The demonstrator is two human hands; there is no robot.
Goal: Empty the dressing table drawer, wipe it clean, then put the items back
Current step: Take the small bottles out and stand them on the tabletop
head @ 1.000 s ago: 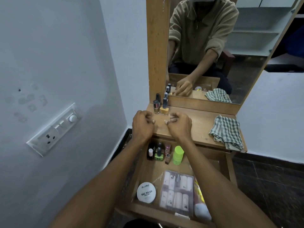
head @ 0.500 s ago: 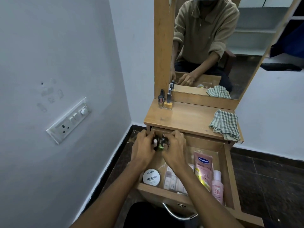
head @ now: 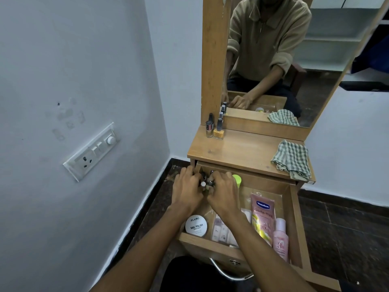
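The wooden drawer (head: 294,224) stands pulled open under the dressing table top (head: 237,150). At its back left corner my left hand (head: 186,191) and my right hand (head: 223,192) curl round a cluster of small nail polish bottles (head: 205,183), fingers closed on them. A green cap (head: 237,179) shows just right of my right hand. Nearer me the drawer holds a white round nail polish remover tub (head: 196,226), a clear pouch of small sachets (head: 221,230), a pink Vaseline tube (head: 263,216) and a pink bottle (head: 280,239).
Three nail polish bottles (head: 214,129) stand at the table top's back left, and a green checked cloth (head: 292,159) lies at its right edge. A mirror (head: 284,60) rises behind. A wall with a switch plate (head: 92,151) is close on the left.
Both hands came down from the table top into the back left of the drawer and closed around the small bottles there. The view has shifted, showing more of the drawer.
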